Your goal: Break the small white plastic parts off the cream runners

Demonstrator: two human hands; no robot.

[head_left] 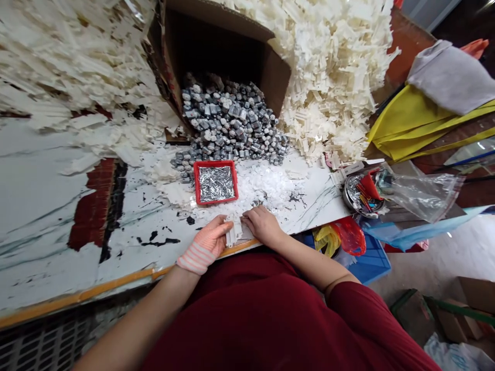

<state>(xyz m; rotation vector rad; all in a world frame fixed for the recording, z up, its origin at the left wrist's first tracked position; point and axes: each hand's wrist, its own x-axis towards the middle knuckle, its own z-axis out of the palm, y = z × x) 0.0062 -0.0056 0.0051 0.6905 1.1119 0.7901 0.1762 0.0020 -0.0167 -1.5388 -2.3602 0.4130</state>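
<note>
The fingers [223,230] of the left hand [207,243], in an orange glove with striped cuff, pinch a white plastic piece [234,231] from one side, and the fingers [249,216] of the bare right hand [263,225] press it from the other side. This piece stays at the near edge of the white surface [127,221]. Just beyond it lie small white plastic bits [255,185] and a red tray [215,182] with metal pins. Farther is a heap of grey metal parts [228,121] in front of a tipped cardboard box [220,51].

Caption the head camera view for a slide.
Left hand and right hand hold a white plastic piece near a red tray.
</note>
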